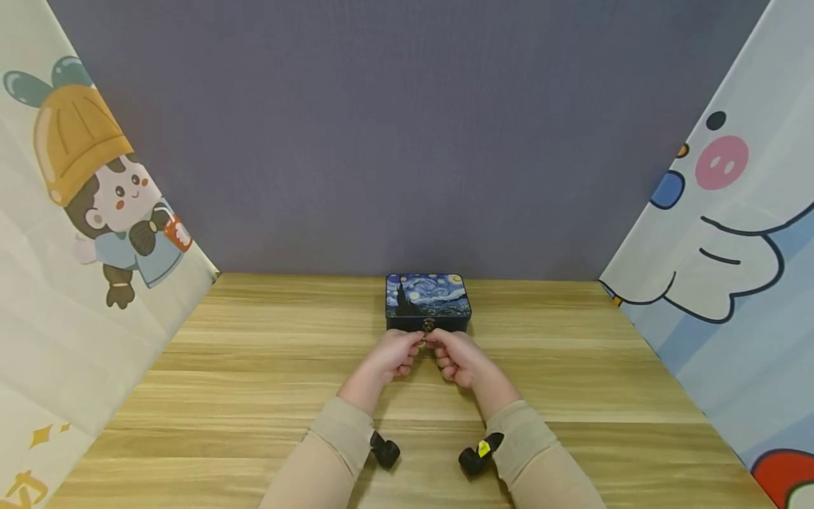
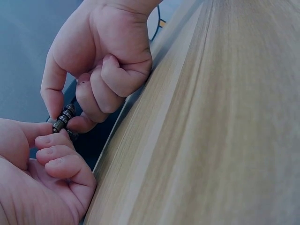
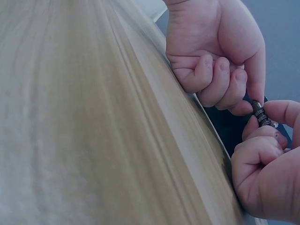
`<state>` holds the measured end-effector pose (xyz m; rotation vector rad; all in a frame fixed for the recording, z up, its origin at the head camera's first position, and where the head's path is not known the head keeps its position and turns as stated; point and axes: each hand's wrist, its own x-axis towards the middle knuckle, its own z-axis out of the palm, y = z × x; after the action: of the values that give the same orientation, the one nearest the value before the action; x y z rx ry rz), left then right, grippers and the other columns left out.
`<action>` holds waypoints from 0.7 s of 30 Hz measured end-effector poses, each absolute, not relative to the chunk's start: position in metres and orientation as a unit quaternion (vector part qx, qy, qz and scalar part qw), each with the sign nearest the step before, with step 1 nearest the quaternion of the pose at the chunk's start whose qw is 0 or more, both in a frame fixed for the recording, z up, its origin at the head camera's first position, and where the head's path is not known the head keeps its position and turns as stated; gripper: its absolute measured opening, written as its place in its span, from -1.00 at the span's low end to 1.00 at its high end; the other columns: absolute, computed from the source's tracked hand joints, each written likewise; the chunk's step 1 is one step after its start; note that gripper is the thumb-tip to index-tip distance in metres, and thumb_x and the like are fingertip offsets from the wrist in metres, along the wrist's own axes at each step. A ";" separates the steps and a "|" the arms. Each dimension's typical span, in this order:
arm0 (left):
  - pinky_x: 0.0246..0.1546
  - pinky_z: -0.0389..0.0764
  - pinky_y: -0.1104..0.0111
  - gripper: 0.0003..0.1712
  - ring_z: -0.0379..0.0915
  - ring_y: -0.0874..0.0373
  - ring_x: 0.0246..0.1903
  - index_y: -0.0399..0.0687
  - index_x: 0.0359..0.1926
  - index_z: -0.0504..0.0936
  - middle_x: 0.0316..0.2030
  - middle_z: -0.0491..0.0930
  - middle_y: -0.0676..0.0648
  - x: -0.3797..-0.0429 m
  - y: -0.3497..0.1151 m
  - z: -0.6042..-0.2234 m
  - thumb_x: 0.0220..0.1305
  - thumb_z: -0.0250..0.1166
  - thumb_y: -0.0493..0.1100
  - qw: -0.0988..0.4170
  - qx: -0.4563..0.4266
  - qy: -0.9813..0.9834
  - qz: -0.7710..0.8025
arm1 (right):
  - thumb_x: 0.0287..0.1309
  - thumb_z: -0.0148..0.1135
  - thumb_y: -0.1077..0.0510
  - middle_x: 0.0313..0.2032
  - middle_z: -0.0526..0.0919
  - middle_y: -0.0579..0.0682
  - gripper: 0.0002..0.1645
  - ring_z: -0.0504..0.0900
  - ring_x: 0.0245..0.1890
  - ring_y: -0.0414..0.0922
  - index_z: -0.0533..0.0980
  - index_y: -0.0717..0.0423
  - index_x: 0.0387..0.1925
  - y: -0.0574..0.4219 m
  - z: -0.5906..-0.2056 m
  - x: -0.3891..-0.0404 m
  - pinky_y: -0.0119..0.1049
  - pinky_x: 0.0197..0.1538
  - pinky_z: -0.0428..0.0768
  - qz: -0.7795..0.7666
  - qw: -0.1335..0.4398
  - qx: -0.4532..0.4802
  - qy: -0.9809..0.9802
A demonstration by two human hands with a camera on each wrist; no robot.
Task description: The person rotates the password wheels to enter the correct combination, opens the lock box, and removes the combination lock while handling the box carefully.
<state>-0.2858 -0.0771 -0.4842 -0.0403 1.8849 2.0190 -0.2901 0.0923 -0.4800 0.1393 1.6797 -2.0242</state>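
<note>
Dark metal lock (image 2: 64,118) between fingers (image 2: 53,96)

Gold mark (image 1: 25,488), left-hand sheet (image 1: 38,339): character-like, cut by view edge; not legible.
Ringed metal barrel (image 2: 64,118): any ring markings too small to read.
Box lid (image 1: 429,295): no lettering readable.
Yellow patch (image 1: 484,449): unreadable.
</note>
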 end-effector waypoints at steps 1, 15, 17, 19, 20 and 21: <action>-0.72 0.10 0.44 -0.70 -0.04 0.28 -0.74 -0.19 -0.27 0.49 -0.65 0.20 0.08 -0.286 -0.077 -0.484 0.58 0.06 -0.08 0.188 -0.014 0.670 0.718 | 0.19 0.23 0.13 -0.68 0.17 -0.20 -0.81 0.08 -0.77 -0.33 0.46 0.18 -0.38 0.092 -0.480 -0.290 -0.48 -0.73 0.05 -0.744 0.251 0.051 0.617; -0.71 0.11 0.45 -0.72 -0.01 0.28 -0.73 -0.17 -0.28 0.47 -0.63 0.23 0.08 -0.285 -0.078 -0.483 0.56 0.08 -0.08 0.185 -0.014 0.669 0.720 | 0.23 0.26 0.02 -0.70 0.12 -0.22 -0.68 0.02 -0.76 -0.33 0.49 0.23 -0.29 0.095 -0.478 -0.291 -0.47 -0.72 0.01 -0.743 0.257 0.053 0.615; -0.71 0.12 0.45 -0.72 -0.01 0.28 -0.72 -0.16 -0.29 0.47 -0.62 0.24 0.08 -0.285 -0.078 -0.483 0.56 0.08 -0.08 0.185 -0.014 0.669 0.720 | 0.24 0.25 0.00 -0.70 0.11 -0.23 -0.65 0.01 -0.76 -0.33 0.49 0.26 -0.23 0.097 -0.478 -0.292 -0.47 -0.72 0.01 -0.743 0.259 0.054 0.615; -0.71 0.12 0.45 -0.72 -0.01 0.29 -0.72 -0.14 -0.31 0.47 -0.62 0.24 0.08 -0.285 -0.078 -0.484 0.56 0.08 -0.08 0.184 -0.012 0.670 0.719 | 0.25 0.24 -0.01 -0.70 0.11 -0.23 -0.61 0.02 -0.77 -0.33 0.50 0.28 -0.18 0.098 -0.477 -0.291 -0.48 -0.73 0.01 -0.743 0.261 0.057 0.614; -0.71 0.12 0.45 -0.72 -0.01 0.29 -0.72 -0.13 -0.32 0.47 -0.62 0.24 0.08 -0.285 -0.078 -0.484 0.56 0.08 -0.08 0.184 -0.011 0.670 0.719 | 0.26 0.23 -0.01 -0.70 0.11 -0.23 -0.60 0.02 -0.77 -0.34 0.50 0.29 -0.15 0.099 -0.477 -0.291 -0.48 -0.73 0.01 -0.744 0.261 0.060 0.613; -0.71 0.12 0.45 -0.72 -0.01 0.29 -0.73 -0.12 -0.33 0.46 -0.62 0.24 0.08 -0.285 -0.078 -0.485 0.56 0.08 -0.08 0.185 -0.012 0.670 0.719 | 0.27 0.22 -0.02 -0.70 0.11 -0.23 -0.58 0.02 -0.77 -0.34 0.50 0.30 -0.14 0.099 -0.476 -0.291 -0.48 -0.73 0.01 -0.743 0.260 0.061 0.613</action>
<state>-0.2854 -0.0782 -0.4846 -0.0332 1.8872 2.0274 -0.2911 0.0990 -0.4762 0.1646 1.6614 -2.0129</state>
